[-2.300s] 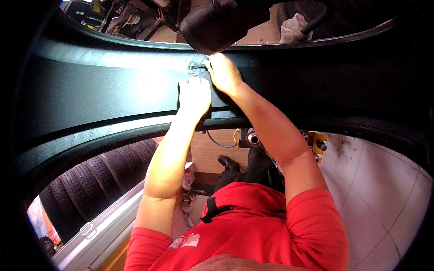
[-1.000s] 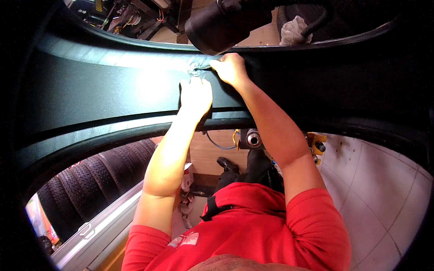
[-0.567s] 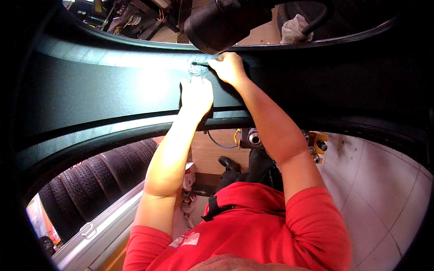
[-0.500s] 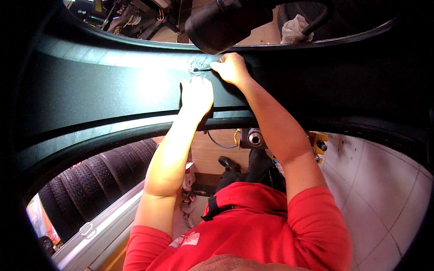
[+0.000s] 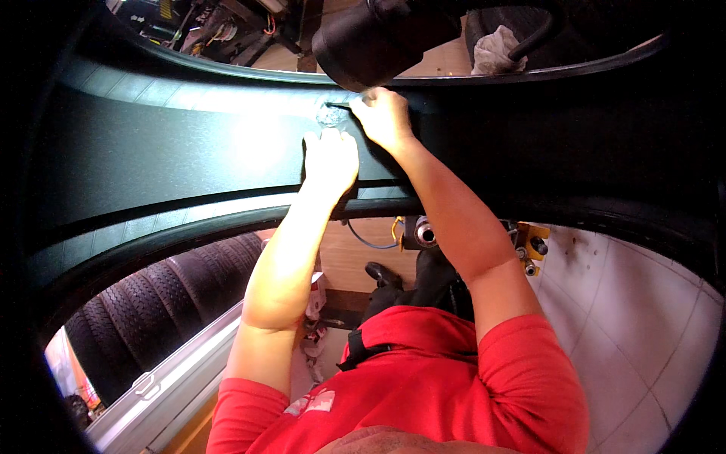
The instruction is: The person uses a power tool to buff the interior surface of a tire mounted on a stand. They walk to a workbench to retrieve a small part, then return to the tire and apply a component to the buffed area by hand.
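Note:
The inner wall of a large black tire point(image 5: 181, 144) stretches across the view, brightly lit on its left part. On it is a small round, shiny wet-looking patch point(image 5: 330, 116). My right hand point(image 5: 384, 121) is closed round a thin dark tool point(image 5: 339, 104), its tip touching the patch's upper edge; the tool's kind is hard to make out. Just below the patch, my left hand point(image 5: 331, 160) rests on the tire wall, overexposed, fingertips pointing toward the patch and slightly apart, with nothing seen in it.
A black lamp-like cylinder point(image 5: 386, 41) hangs over the tire's far rim, close above my right hand. Several tires point(image 5: 162, 303) stand in a row at lower left by a white metal rail point(image 5: 174, 382). White floor tiles point(image 5: 628, 325) lie at right; metal fittings point(image 5: 425, 231) sit below the near rim.
The tool's tip has moved from the lower middle of the patch up to its upper edge. My right hand has shifted slightly left; my left hand has stayed nearly still.

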`<state>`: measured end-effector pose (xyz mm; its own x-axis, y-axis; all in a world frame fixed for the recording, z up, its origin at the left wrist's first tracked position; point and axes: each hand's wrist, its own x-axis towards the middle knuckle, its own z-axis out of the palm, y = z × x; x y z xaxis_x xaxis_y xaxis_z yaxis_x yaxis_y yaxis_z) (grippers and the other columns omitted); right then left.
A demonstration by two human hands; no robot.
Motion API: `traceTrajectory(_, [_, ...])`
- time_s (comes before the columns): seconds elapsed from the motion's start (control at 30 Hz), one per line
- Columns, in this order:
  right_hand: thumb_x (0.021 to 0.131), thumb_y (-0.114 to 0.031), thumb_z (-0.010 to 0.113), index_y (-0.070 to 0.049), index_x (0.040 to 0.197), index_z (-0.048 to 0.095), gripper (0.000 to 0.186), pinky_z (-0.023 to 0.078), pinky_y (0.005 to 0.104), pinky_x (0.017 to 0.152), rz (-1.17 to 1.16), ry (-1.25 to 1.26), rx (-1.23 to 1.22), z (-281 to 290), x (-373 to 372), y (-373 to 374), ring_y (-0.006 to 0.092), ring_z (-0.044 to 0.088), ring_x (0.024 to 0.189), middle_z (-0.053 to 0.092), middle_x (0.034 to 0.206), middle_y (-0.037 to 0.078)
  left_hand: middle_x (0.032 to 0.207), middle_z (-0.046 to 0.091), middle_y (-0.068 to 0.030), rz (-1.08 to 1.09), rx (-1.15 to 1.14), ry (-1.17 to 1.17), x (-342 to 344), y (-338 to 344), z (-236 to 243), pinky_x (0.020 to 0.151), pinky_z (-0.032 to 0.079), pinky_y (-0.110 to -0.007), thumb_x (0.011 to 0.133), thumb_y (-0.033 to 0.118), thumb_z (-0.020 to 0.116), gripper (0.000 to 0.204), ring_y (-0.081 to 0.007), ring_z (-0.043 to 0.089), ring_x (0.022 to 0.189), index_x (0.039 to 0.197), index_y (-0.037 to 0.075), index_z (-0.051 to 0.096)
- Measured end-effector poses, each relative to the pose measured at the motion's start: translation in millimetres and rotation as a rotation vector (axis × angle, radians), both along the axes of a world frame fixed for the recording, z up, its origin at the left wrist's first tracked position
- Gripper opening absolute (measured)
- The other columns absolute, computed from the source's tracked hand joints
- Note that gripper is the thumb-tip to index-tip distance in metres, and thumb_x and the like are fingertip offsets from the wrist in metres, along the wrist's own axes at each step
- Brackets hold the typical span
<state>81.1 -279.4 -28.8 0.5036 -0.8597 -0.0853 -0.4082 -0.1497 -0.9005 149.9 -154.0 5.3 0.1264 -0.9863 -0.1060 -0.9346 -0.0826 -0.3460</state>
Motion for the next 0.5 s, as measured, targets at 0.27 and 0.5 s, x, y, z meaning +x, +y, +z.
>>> traceTrajectory(0.27, [0.071, -0.025, 0.069, 0.004, 0.09, 0.067, 0.034, 0.049, 0.0408, 0.081, 0.179, 0.23, -0.036, 14.0, -10.5, -13.3, 0.0364, 0.063, 0.089, 0.064, 0.092, 0.024, 0.089, 0.058, -0.0091, -0.01, -0.022, -0.013, 1.5, -0.4, -2.9, 0.077, 0.037, -0.046, 0.084, 0.017, 0.047, 0.017, -0.023, 0.055, 0.088, 0.092, 0.006, 0.057])
traceTrajectory(0.5, [0.071, -0.024, 0.066, 0.004, 0.088, 0.067, 0.032, 0.049, 0.0422, 0.08, 0.157, 0.053, -0.061, 11.1, -5.3, -9.3, 0.0382, 0.063, 0.089, 0.064, 0.089, 0.026, 0.089, 0.058, -0.0089, -0.003, 0.007, -0.014, 1.8, -1.4, -2.9, 0.075, 0.036, -0.045, 0.084, 0.017, 0.047, 0.016, -0.0229, 0.055, 0.088, 0.092, 0.007, 0.058])
